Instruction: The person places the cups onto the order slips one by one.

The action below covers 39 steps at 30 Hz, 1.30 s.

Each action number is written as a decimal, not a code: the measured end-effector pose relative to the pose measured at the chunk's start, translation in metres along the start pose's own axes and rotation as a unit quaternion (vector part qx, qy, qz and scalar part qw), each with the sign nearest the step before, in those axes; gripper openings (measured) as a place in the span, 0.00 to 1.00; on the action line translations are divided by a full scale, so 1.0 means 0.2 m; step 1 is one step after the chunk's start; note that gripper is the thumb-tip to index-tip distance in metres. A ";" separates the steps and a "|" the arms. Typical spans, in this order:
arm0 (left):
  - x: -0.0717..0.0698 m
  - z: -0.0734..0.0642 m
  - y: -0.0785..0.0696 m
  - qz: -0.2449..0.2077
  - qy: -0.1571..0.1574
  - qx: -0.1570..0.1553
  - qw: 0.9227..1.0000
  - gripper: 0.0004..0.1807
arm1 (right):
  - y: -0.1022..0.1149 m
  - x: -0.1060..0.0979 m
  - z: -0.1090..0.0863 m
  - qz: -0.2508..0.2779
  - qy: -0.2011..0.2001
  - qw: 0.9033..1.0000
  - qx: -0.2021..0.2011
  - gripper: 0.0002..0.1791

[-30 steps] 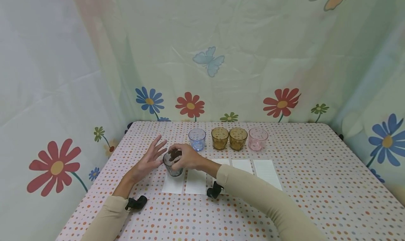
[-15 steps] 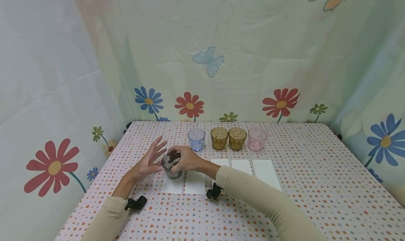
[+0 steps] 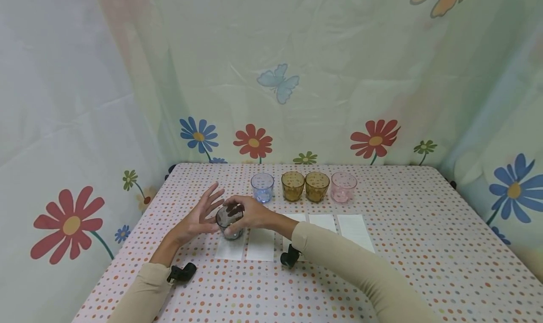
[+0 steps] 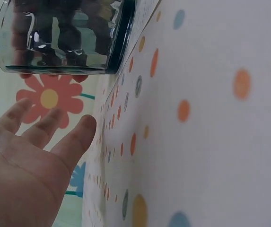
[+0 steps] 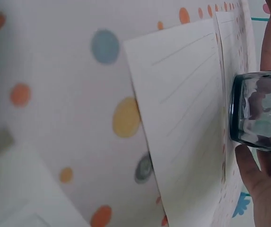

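My right hand (image 3: 250, 214) comes in from the right and grips a smoky grey glass tumbler (image 3: 223, 219), thumb on the near side and fingers round the far rim. The tumbler stands upright over the leftmost white paper slip (image 3: 229, 252); whether its base rests fully on the paper is hard to tell. My left hand (image 3: 198, 221) is just left of the tumbler, fingers spread. In the left wrist view a gap shows between the left hand (image 4: 31, 161) and the tumbler (image 4: 90, 64). The right wrist view shows the tumbler (image 5: 258, 113) from the side.
Behind the hands stands a row of glass tumblers: one blue (image 3: 262, 189), two amber (image 3: 292, 187) (image 3: 316, 188) and one pink (image 3: 343, 188). More white slips (image 3: 355, 231) lie in a row to the right on the dotted tablecloth (image 3: 237, 294). Flowered curtains (image 3: 314, 115) enclose the table.
The grey tumbler and my right hand have shifted very slightly left and towards the near side. My left hand stays almost in place, and the tumblers behind have not been moved.
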<state>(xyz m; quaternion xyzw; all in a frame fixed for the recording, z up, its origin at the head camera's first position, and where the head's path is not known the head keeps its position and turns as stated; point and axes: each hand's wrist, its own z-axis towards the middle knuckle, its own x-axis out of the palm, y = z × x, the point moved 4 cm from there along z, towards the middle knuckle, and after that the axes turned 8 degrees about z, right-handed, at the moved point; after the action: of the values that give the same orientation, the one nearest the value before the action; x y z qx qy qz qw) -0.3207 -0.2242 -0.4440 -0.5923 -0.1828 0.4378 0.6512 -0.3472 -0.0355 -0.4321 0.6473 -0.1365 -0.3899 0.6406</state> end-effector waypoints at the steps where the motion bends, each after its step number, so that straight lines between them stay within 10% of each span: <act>1: 0.00 0.00 0.00 0.001 0.000 -0.001 1.000 0.61 | 0.00 0.00 0.00 -0.002 0.002 1.000 -0.005 0.41; 22: 0.03 0.04 -0.02 0.018 0.029 -0.016 0.999 0.60 | 0.09 -0.10 -0.07 -0.038 -0.077 0.995 -0.050 0.28; 39: 0.05 0.09 -0.02 0.030 0.030 -0.004 0.999 0.47 | 0.14 -0.18 -0.13 -0.054 -0.209 0.970 -0.116 0.16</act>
<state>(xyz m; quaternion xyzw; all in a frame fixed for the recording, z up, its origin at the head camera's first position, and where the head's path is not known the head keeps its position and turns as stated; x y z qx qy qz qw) -0.3273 -0.2052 -0.4387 -0.6132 -0.1468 0.4381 0.6407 -0.3443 0.0029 -0.3975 0.4790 -0.1864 -0.5636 0.6466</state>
